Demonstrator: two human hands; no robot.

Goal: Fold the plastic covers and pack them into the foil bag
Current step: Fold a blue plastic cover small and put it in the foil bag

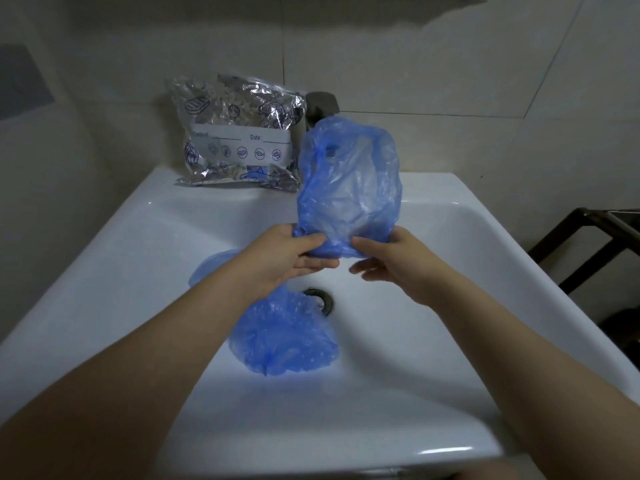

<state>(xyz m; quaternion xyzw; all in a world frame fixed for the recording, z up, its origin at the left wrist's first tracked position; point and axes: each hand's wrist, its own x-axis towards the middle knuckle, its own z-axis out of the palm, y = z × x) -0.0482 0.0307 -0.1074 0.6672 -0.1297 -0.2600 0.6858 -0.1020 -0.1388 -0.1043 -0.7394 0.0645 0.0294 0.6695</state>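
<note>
You're early in this one, by the look of it: the foil bag [239, 133] stands propped against the wall on the back ledge of the sink [104, 244], just left of the tap [320, 107], and whether anything is already packed inside it you can't tell from here. One blue plastic cover [349, 188] is up in the air over the basin, puffed and upright, not yet flattened into any clear fold. Your left hand [294, 254] pinches its lower edge, thumb on top and fingers curled underneath; your right hand [384, 258] pinches the same edge just beside it, thumb pressed onto the plastic, the other fingers loosely bent below. Down in the basin, more blue plastic [284, 334] lies crumpled beside the drain [320, 299], partly hidden under your left forearm, so at least one more cover looks to be waiting. Folding and packing both seem largely ahead of you.
</note>
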